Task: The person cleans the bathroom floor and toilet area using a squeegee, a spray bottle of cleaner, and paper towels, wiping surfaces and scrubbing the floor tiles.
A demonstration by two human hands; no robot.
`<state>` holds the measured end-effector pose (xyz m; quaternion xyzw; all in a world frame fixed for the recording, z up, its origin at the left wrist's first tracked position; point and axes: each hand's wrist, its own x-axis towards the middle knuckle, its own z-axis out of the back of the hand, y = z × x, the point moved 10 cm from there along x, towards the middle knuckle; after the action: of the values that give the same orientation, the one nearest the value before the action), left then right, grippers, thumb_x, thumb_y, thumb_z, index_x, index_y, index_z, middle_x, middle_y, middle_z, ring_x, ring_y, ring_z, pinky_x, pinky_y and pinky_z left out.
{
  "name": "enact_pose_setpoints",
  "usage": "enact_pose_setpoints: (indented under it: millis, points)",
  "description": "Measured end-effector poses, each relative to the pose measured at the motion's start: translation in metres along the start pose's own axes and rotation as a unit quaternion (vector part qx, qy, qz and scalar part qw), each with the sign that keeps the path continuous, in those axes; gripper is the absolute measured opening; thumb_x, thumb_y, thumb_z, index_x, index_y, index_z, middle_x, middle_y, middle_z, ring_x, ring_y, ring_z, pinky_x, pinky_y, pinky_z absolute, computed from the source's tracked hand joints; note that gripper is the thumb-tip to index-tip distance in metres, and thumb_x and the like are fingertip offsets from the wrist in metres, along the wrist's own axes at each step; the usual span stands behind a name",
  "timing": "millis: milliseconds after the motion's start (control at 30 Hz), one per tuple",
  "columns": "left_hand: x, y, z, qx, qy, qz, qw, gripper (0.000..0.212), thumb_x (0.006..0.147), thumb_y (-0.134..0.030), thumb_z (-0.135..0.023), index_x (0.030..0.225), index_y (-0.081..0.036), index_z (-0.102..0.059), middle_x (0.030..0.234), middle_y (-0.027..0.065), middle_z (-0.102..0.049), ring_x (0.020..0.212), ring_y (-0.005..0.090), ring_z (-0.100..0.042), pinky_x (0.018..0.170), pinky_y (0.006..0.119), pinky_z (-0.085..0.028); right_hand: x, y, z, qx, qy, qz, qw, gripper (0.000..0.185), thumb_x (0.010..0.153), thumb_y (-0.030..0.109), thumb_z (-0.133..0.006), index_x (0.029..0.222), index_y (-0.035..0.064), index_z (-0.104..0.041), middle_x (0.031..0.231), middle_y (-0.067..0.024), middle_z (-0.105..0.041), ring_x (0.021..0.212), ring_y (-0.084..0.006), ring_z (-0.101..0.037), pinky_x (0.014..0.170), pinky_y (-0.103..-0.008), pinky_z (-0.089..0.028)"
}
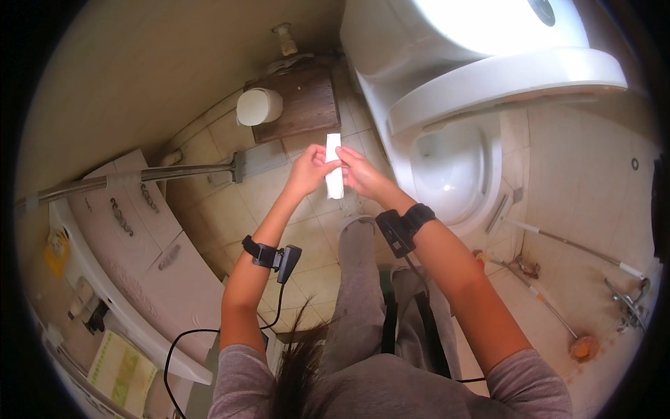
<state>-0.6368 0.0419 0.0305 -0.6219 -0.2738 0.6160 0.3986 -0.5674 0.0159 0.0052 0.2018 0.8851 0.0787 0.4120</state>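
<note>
Both hands meet in front of me over the tiled floor, around a narrow white strip (334, 183) that looks like folded paper. It is brightly lit, so its detail is washed out. My left hand (313, 170) pinches it from the left, thumb across its front. From the right, my right hand (361, 170) grips the same strip with thumb and fingers. The strip stands lengthwise between them, its top end above the fingers and its lower end below. Each forearm wears a black strap with a small device.
A white toilet (484, 173) with raised seat stands at right. Ahead, a white cylinder (259, 106) sits on a brown wooden board (311, 105). A metal pole (193, 170) crosses from the left above a white cabinet (125, 209). Long-handled cleaning tools, including a squeegee (499, 214), lie right.
</note>
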Motion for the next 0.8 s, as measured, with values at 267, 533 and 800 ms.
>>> enact_pose_setpoints:
  millis: [267,533,800]
  points:
    - [-0.034,-0.019,0.019,0.042,-0.032,-0.025,0.998,0.016,0.071,-0.009,-0.054,0.083,-0.001,-0.049,0.091,0.0062,-0.049,0.076,0.0083,-0.047,0.064,0.020,-0.038,-0.018,0.001,-0.023,0.114,0.080,-0.037,0.990,0.040,0.080,0.034,-0.039,0.107,0.0047,-0.038,0.100,-0.0077,-0.047,0.091,-0.0159,-0.047,0.079,-0.0289,-0.038]
    - [-0.076,-0.085,0.045,-0.475,-0.033,-0.001,0.879,0.043,0.067,-0.023,-0.031,0.097,0.007,-0.041,0.093,0.0131,-0.047,0.098,0.0245,-0.042,0.089,0.035,-0.027,0.001,-0.005,0.010,-0.093,-0.012,-0.024,0.995,0.040,0.075,0.025,-0.051,0.105,0.0006,-0.040,0.098,-0.0074,-0.049,0.085,-0.0141,-0.050,0.072,-0.0256,-0.041]
    - [-0.063,0.030,0.116,0.245,-0.130,0.050,0.959,0.041,0.074,-0.030,-0.051,0.095,0.004,-0.042,0.076,0.0127,-0.053,0.066,0.0148,-0.049,0.059,0.023,-0.039,0.043,0.044,0.007,-0.530,-0.158,0.159,0.818,0.031,0.075,0.023,-0.048,0.091,-0.0032,-0.043,0.080,-0.0225,-0.052,0.077,-0.0335,-0.050,0.069,-0.0365,-0.039]
